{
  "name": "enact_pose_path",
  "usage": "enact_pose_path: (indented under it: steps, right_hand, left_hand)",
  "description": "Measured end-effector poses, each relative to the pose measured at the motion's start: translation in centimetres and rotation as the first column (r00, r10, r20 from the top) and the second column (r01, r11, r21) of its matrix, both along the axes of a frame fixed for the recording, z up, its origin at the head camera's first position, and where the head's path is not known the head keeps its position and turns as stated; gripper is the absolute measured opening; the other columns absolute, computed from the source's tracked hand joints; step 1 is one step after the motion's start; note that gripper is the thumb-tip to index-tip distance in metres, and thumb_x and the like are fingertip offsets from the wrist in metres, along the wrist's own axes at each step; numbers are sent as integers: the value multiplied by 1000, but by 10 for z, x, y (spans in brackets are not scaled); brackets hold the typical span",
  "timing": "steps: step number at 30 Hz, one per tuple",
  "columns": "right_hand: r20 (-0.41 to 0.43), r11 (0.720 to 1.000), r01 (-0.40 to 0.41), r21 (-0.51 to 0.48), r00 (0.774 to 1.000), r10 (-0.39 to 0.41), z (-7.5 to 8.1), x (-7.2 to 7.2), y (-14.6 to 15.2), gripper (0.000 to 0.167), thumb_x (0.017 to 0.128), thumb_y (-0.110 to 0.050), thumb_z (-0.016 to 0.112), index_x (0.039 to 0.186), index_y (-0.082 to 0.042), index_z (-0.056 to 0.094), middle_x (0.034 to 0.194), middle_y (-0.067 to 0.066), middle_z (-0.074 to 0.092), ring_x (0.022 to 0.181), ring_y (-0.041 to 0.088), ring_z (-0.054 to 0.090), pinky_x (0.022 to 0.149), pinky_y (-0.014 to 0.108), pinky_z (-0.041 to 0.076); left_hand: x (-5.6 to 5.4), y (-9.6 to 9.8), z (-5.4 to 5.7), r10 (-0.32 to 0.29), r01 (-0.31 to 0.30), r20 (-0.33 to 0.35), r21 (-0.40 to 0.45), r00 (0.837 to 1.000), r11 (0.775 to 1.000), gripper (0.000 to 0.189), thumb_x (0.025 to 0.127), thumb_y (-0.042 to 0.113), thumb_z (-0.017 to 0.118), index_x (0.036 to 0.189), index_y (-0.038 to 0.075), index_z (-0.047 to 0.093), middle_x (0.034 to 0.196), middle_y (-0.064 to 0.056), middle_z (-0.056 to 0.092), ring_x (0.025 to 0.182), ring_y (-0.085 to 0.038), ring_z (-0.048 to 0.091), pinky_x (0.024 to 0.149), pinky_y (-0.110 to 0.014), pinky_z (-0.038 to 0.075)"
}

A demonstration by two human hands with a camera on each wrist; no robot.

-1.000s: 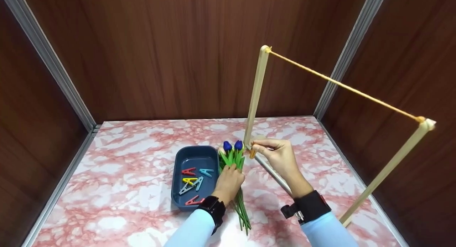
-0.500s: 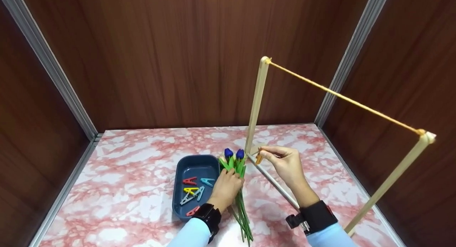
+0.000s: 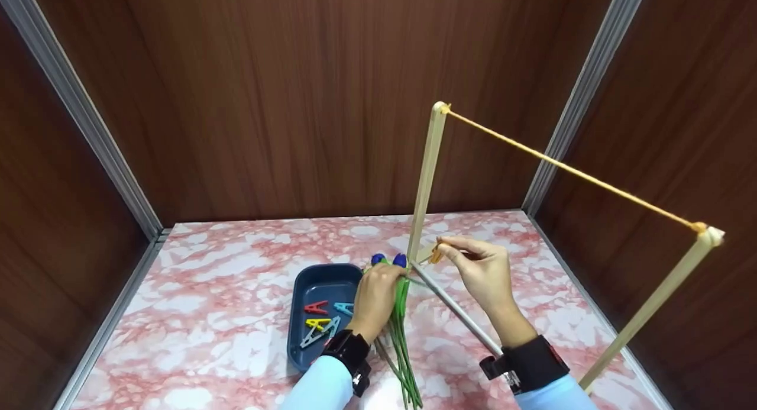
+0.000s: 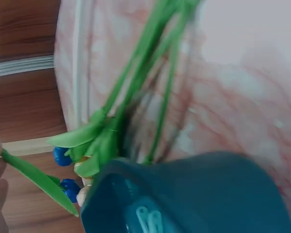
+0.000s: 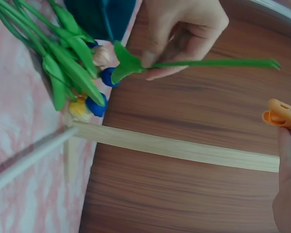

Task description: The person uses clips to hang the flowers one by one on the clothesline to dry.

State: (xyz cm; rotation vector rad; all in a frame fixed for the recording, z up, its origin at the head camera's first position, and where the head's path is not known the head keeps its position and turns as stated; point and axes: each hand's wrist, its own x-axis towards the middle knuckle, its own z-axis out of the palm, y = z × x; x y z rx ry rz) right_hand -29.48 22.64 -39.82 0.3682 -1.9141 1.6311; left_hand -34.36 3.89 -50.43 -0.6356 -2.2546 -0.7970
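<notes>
Flower stem is off the table, pinched in the left hand between thumb and fingers, right by its leaf. Free end pokes out on the right-hand side; can't pin down its tilt, or which bloom is its own.

Key relation: stem vs orange clip. Clip is pinched at the fingertips of the right hand, right of the left hand, near the stem but not touching. Left hand has the stem, right hand is nearer the cord.

Cord is above and right of both grips, running from far post to near post. In the head view the lower bar passes between the hands.

By the left hand: bunch of flowers lying beside the blue tray, stem ends toward the person. Several clips in the tray, incl. a red clip.

Surface: table, flat, pink-and-white marbled. Room: dark wood-look walls, back and both sides, metal strips at the corners.
</notes>
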Motion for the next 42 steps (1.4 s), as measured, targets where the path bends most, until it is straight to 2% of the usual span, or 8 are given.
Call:
enact_pose_path:
  steps: [3,8,11,19,26,30,36,42]
  right_hand:
    - [-57,1000,11,-3,998,-11,6,0,-3,14,87,10,83,101,10,83,92,-13,85,82,-3,78,76,17,65]
    - [-142,996,77,45,987,-69,24,-2,-3,15,86,9,84,101,7,83,95,16,85,80,-6,76,73,14,63]
    - [-163,986,148,73,977,-135,44,-4,-1,13,87,7,85,99,4,84,98,25,82,79,-8,75,72,14,62]
    - [-214,965,260,36,945,-246,115,-11,-3,10,90,1,86,99,0,84,94,18,84,75,-2,77,75,17,64]
    - [-226,955,293,-43,928,-295,179,-20,-2,4,93,1,82,96,-1,82,79,-4,82,69,4,76,68,20,62]
    - [-145,934,341,-109,924,-354,205,-28,-1,5,94,-1,82,98,0,81,74,-19,74,68,1,72,69,17,62]
    - [-43,904,386,-183,916,-400,225,-41,1,9,94,-1,82,102,4,78,72,-19,70,71,1,68,72,17,63]
    - [21,890,438,-127,898,-439,234,-55,2,12,96,-7,82,105,1,80,73,-19,68,70,0,68,73,15,62]
  left_hand:
    - [-4,0,11,17,-17,-5,135,1000,991,13,94,2,79,102,11,84,100,-6,85,93,-22,80,85,-38,66]
    - [-11,1,44,23,-15,-24,303,999,953,15,97,0,76,108,8,83,101,-8,85,94,-25,81,84,-39,67]
    - [-15,6,72,-21,35,-41,370,999,928,14,100,3,74,110,6,83,104,-8,84,99,-25,80,90,-38,65]
    - [-24,28,134,-176,148,8,500,984,853,15,97,3,78,111,0,83,107,-13,84,97,-25,81,88,-33,67]
    - [-31,50,171,-258,144,147,529,955,836,19,97,5,79,115,1,83,112,-13,85,99,-24,82,88,-25,66]
    - [-39,62,187,-256,129,176,528,950,840,20,98,7,79,116,2,84,113,-12,85,101,-22,82,89,-26,66]
    - [-50,70,202,-229,74,245,514,942,855,21,99,7,78,118,3,83,117,-10,84,112,-22,81,98,-29,64]
    - [-62,70,210,-206,41,275,504,939,863,21,99,8,78,119,5,84,118,-9,84,115,-23,80,102,-32,63]
